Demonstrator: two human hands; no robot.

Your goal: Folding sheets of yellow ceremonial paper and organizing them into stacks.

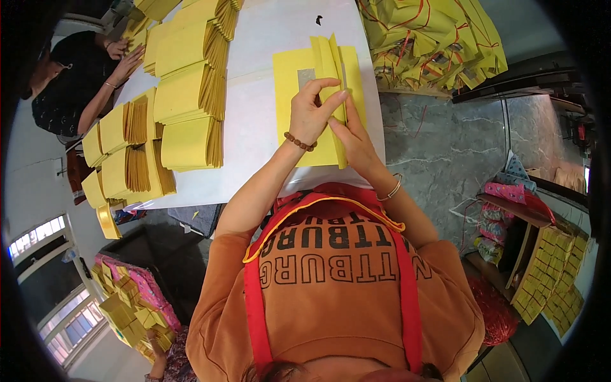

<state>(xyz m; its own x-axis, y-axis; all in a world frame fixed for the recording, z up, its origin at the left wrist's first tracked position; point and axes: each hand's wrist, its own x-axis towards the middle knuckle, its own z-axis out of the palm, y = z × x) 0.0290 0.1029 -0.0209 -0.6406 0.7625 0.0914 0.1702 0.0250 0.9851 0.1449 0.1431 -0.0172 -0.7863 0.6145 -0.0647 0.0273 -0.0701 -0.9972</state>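
In front of me a yellow paper sheet [286, 67] lies on the white-covered table, with a small grey rectangle [306, 75] on it. Its right part is folded into a raised, layered strip that runs away from me. My left hand [310, 113], with a brown bead bracelet at the wrist, has its curled index finger and thumb at this strip. My right hand [355, 143], wearing a bangle, pinches the strip from the right, thumb on the near side. The two thumbs are close together. Some fingertips are hidden behind the fold.
Stacks of folded yellow paper [191, 89] fill the table's left side. Another person's hands [124, 60] work at its far left edge. A heap of yellow pieces with red cords [433, 44] lies beyond the right edge. A dark scrap [319, 20] lies on the white table cover [251, 83].
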